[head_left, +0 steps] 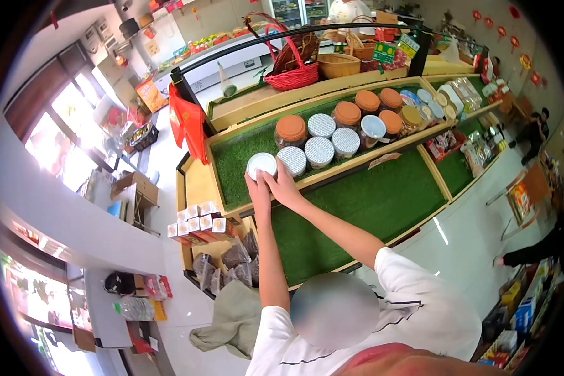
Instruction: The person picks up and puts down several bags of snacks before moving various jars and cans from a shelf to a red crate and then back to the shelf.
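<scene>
A jar with a white lid (pixel 261 164) stands at the front left of a green turf-lined display shelf (pixel 235 188). My left hand (pixel 257 187) grips its near side, the fingers partly hidden under the lid. My right hand (pixel 283 187) wraps the jar's right side, its thumb near the lid's edge. Close beside the right hand is a jar with a patterned white lid (pixel 291 160). More jars stand in rows to the right, some under orange lids (pixel 291 128), others under patterned lids (pixel 319 151). The held jar's body is mostly hidden.
A black rail (pixel 319 28) runs behind the shelf, near a red basket (pixel 292 76). Red cloth (pixel 187 122) hangs at the shelf's left corner. Small boxes (pixel 200 222) and bagged dark goods (pixel 237 255) sit lower left. A lower turf shelf (pixel 357 213) lies beneath my arms.
</scene>
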Motion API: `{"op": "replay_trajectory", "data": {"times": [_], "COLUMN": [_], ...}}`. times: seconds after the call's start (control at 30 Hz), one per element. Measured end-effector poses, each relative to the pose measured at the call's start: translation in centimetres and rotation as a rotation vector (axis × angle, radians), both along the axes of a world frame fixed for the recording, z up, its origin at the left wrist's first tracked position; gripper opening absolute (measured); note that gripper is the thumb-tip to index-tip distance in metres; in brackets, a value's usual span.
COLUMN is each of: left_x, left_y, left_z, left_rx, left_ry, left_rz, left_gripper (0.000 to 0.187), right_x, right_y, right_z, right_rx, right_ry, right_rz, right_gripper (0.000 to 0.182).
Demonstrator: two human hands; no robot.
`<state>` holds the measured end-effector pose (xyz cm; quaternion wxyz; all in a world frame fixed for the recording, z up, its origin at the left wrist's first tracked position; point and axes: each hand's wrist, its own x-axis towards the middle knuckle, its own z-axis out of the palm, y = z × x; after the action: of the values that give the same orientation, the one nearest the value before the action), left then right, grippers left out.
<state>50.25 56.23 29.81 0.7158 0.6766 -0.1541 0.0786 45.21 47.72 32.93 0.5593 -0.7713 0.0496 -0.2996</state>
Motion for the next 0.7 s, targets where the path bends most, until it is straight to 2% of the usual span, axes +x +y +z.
{"op": "replay_trajectory", "data": {"times": [0.07,0.13,0.17,0.27,0.37,0.4,0.47,0.5,0.6,0.7], "left_x": [-1.1,-2.7,-3.7,-8.3,-11.1,-12.6,-16.7,-19.1,-24.3,-29.3], "left_y": [0.1,0.3,0.5,1.2,1.7,1.7,1.2,0.7,-1.0,-3.2], "left_z": [0.0,1.0,1.5,4.5,3.9,3.9,4.8,4.8,1.2,-3.0], "left_rx": [-0.03,-0.04,-0.034,-0.039,-0.044,-0.088,-0.181,-0.226,-0.199,-0.124], "left_ry": [0.01,0.003,-0.062,-0.164,-0.384,-0.385,-0.396,-0.298,-0.127,-0.077], "left_rz": [-0.003,0.016,0.005,-0.004,0.026,0.002,-0.037,-0.06,-0.044,-0.004], "left_gripper": [0.052,0.053,0.052,0.054,0.064,0.067,0.073,0.07,0.063,0.057], "right_x": [-1.5,-1.5,-1.6,-5.9,-11.3,-13.5,-16.5,-18.3,-23.2,-28.4], "right_y": [0.2,0.0,0.2,0.1,-0.1,-0.2,-1.4,-2.0,-4.3,-6.5], "right_z": [0.3,-1.4,-2.7,0.0,2.2,2.5,1.2,0.8,-2.3,-5.7], "right_rx": [0.046,0.041,0.001,0.195,0.419,0.504,0.395,0.389,0.395,0.414], "right_ry": [-0.023,-0.074,-0.121,-0.178,-0.253,-0.272,-0.292,-0.267,-0.119,-0.04], "right_rz": [0.034,0.048,0.008,0.223,0.416,0.467,0.519,0.54,0.509,0.451], "right_gripper": [0.068,0.066,0.059,0.054,0.061,0.062,0.065,0.065,0.067,0.066]}}
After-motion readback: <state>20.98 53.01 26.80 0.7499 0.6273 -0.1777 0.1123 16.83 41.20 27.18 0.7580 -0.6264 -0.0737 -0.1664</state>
